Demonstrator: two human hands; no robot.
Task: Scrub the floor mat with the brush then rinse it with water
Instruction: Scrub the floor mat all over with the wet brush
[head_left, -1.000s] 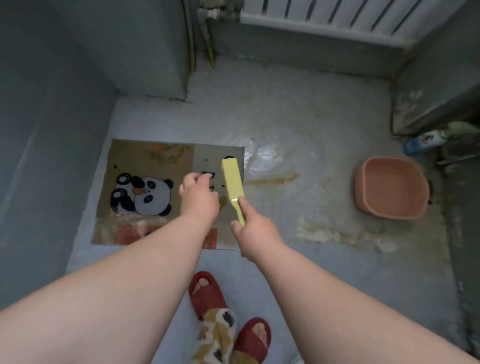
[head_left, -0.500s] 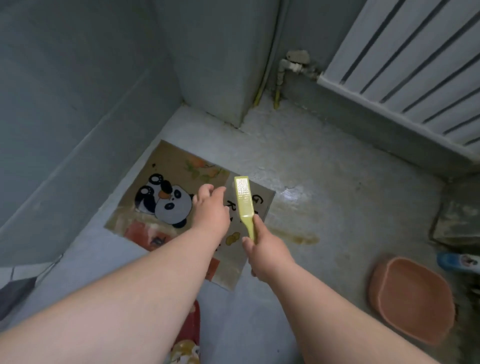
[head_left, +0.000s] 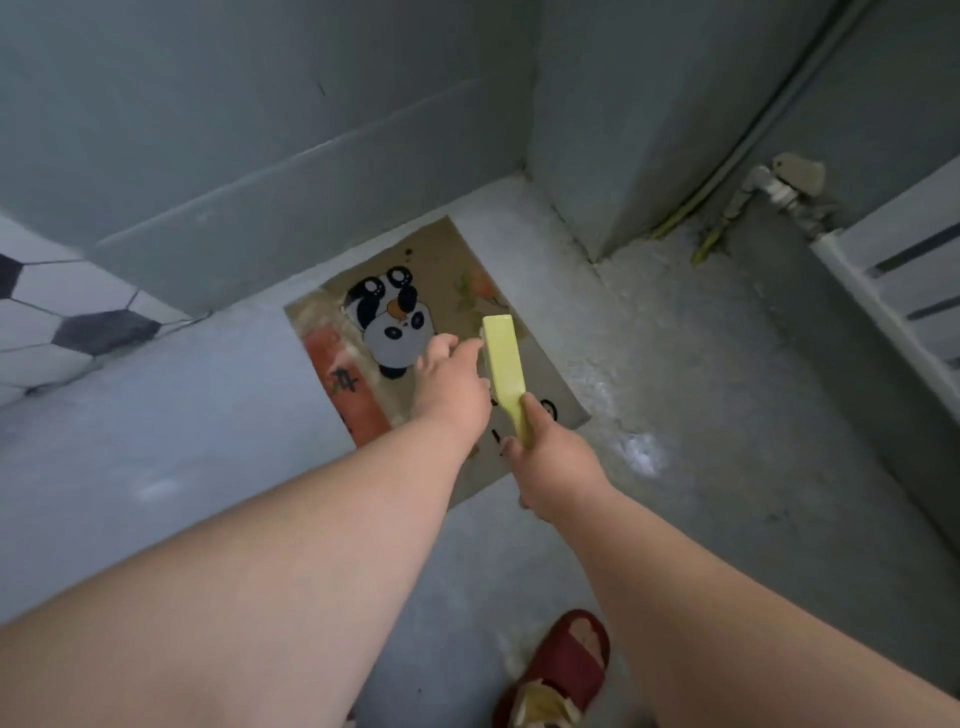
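Note:
A tan floor mat (head_left: 441, 265) with a panda picture and a red band lies flat on the grey floor beside the wall. My right hand (head_left: 553, 462) grips the handle of a yellow-green brush (head_left: 504, 364), whose flat back faces up above the mat's right part. My left hand (head_left: 452, 384) hovers above the mat just left of the brush head, fingers loosely curled and holding nothing. Both forearms cover the mat's near part.
A grey wall and a low ledge (head_left: 291, 208) run along the left, with hexagon tiles (head_left: 62, 322) beyond. A white radiator (head_left: 904, 291) and pipes (head_left: 748, 197) stand at the right. My red slipper (head_left: 566, 670) is at the bottom edge.
My view has swung left, so the pink basin and the bottle have left the frame and the mat appears turned. Both hands stay together above the mat, the brush still held.

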